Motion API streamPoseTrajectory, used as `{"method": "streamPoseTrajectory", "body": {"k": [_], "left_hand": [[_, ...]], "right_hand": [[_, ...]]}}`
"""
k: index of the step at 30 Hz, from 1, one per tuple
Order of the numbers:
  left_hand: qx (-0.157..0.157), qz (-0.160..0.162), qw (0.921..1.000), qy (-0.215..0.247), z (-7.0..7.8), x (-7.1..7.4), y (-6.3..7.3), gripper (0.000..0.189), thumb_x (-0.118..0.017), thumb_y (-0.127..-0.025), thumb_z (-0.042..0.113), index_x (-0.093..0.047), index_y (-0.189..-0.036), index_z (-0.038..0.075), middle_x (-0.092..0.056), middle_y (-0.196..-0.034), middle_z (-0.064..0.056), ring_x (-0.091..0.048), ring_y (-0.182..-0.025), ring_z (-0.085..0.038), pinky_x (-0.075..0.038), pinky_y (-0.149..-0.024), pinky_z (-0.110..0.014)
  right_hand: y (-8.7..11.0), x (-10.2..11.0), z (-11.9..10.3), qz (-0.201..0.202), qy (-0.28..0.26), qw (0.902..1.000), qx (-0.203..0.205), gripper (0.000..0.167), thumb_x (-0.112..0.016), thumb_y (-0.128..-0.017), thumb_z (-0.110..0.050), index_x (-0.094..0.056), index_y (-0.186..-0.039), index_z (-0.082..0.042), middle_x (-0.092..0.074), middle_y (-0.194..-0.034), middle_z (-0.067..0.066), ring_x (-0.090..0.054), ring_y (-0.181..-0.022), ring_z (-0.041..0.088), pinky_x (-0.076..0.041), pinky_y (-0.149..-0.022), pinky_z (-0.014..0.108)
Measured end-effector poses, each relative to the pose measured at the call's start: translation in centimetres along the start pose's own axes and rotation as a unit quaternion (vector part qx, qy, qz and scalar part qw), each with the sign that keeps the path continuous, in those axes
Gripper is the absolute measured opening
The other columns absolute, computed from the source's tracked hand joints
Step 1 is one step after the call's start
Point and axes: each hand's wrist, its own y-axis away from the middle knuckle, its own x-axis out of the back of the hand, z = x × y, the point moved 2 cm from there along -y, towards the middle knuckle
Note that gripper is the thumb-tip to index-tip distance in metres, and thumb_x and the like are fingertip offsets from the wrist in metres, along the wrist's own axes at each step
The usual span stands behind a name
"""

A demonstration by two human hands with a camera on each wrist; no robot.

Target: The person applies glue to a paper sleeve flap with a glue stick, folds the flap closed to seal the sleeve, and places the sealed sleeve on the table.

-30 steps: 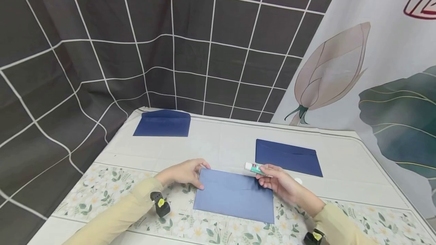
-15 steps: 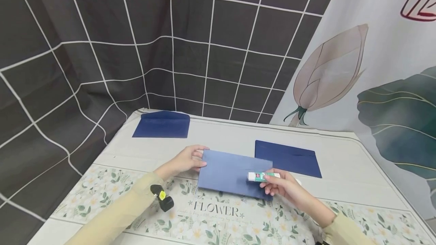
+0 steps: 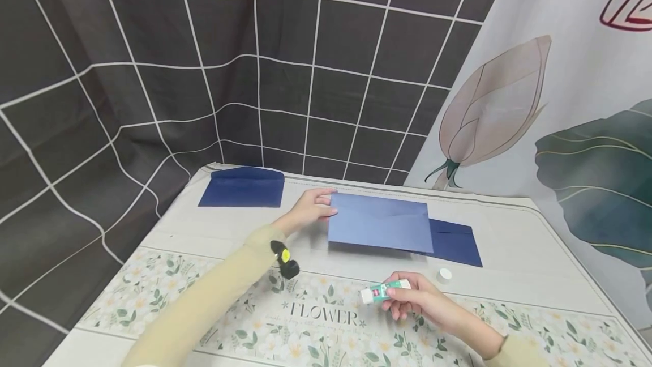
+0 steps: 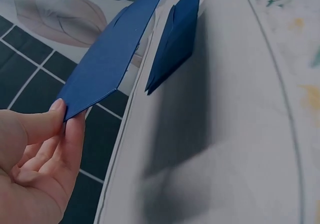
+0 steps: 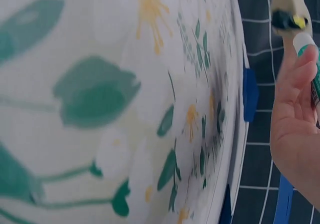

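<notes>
My left hand [image 3: 311,208] pinches the left edge of a blue envelope [image 3: 379,222], thumb on the near face. In the left wrist view the thumb and fingers grip a corner of that envelope [image 4: 112,53], which is raised over the table and casts a shadow. Lower right, my right hand [image 3: 415,296] holds a green and white glue stick [image 3: 382,291] between thumb and fingers. The held envelope partly covers a dark blue envelope [image 3: 455,242] lying on the table. In the right wrist view the glue stick [image 5: 304,42] shows at the right edge.
Another dark blue envelope [image 3: 241,188] lies at the back left, its flap toward the wall. A small white cap [image 3: 444,275] stands right of the middle. The floral tablecloth [image 3: 285,344] reaches back to a dark grid-patterned curtain [image 3: 285,72].
My left hand has lifted the envelope off the near tablecloth and carried it back and right, over the envelope there. My right hand has come nearer with the glue stick, uncovering the white cap.
</notes>
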Motion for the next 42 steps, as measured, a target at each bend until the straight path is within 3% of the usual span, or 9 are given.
{"method": "streamPoseTrajectory", "body": {"k": [4, 8, 15, 22, 28, 34, 42], "left_hand": [[0.006, 0.012, 0.9997, 0.019, 0.5, -1.9, -2.3, 0.06, -0.067, -0.084, -0.006, -0.046, -0.14, -0.001, -0.064, -0.113, -0.026, -0.062, -0.07, -0.005, -0.059, -0.072, -0.028], [0.019, 0.03, 0.999, 0.026, 0.8, -3.9, -4.0, 0.058, -0.069, -0.083, -0.005, -0.048, -0.138, -0.001, -0.063, -0.12, -0.028, -0.066, -0.077, -0.01, -0.059, -0.075, -0.031], [0.031, 0.045, 0.9968, 0.058, 0.5, -6.8, -5.9, 0.053, -0.07, -0.082, -0.005, -0.054, -0.133, -0.002, -0.064, -0.118, -0.027, -0.068, -0.082, -0.015, -0.059, -0.076, -0.03], [0.039, 0.05, 0.996, 0.063, 0.0, -8.4, -6.7, 0.051, -0.07, -0.082, -0.006, -0.056, -0.131, -0.003, -0.065, -0.117, -0.027, -0.069, -0.078, -0.017, -0.059, -0.073, -0.028], [0.049, 0.035, 0.9959, 0.067, -0.7, -9.6, -7.2, 0.051, -0.069, -0.083, -0.005, -0.054, -0.132, -0.004, -0.064, -0.119, -0.027, -0.071, -0.092, -0.026, -0.059, -0.073, -0.027], [0.053, 0.031, 0.9952, 0.076, -0.8, -10.8, -7.2, 0.051, -0.067, -0.083, -0.008, -0.053, -0.132, -0.007, -0.063, -0.119, -0.028, -0.069, -0.099, -0.034, -0.059, -0.075, -0.029], [0.082, 0.021, 0.9962, 0.022, -0.7, -11.9, -7.0, 0.063, -0.067, -0.081, -0.013, -0.043, -0.138, -0.008, -0.061, -0.124, -0.027, -0.069, -0.098, -0.035, -0.059, -0.078, -0.03]], "right_hand": [[-0.1, -0.6, 0.2, -0.015, 0.0, 0.9999, 0.002, 0.021, -0.039, -0.101, -0.008, -0.058, -0.106, -0.011, -0.074, -0.092, -0.005, -0.066, -0.071, 0.002, -0.049, -0.061, 0.013], [-0.2, -1.1, 0.4, -0.031, -0.014, 0.9994, 0.001, 0.021, -0.039, -0.101, -0.007, -0.059, -0.106, -0.011, -0.074, -0.092, -0.005, -0.066, -0.071, 0.001, -0.049, -0.061, 0.012], [-0.4, -1.4, 0.8, -0.057, -0.028, 0.998, -0.005, 0.022, -0.038, -0.101, -0.007, -0.059, -0.108, -0.012, -0.074, -0.092, -0.005, -0.065, -0.07, 0.0, -0.048, -0.061, 0.012], [-0.3, -1.8, 1.2, -0.066, -0.029, 0.9973, -0.013, 0.02, -0.041, -0.1, -0.007, -0.059, -0.105, -0.014, -0.073, -0.089, -0.008, -0.063, -0.069, -0.001, -0.048, -0.061, 0.012], [-0.4, -2.2, 1.5, -0.087, -0.041, 0.9953, 0.005, 0.023, -0.04, -0.099, -0.004, -0.059, -0.107, -0.013, -0.073, -0.09, -0.008, -0.062, -0.07, -0.002, -0.047, -0.062, 0.012], [-0.4, -2.4, 1.6, -0.086, -0.048, 0.995, -0.012, 0.02, -0.043, -0.098, -0.005, -0.06, -0.106, -0.013, -0.073, -0.089, -0.009, -0.061, -0.069, -0.003, -0.048, -0.062, 0.012], [-0.5, -2.4, 1.9, -0.098, -0.064, 0.9931, -0.004, 0.021, -0.041, -0.099, -0.004, -0.06, -0.106, -0.012, -0.073, -0.09, -0.008, -0.061, -0.07, -0.003, -0.048, -0.063, 0.011]]}}
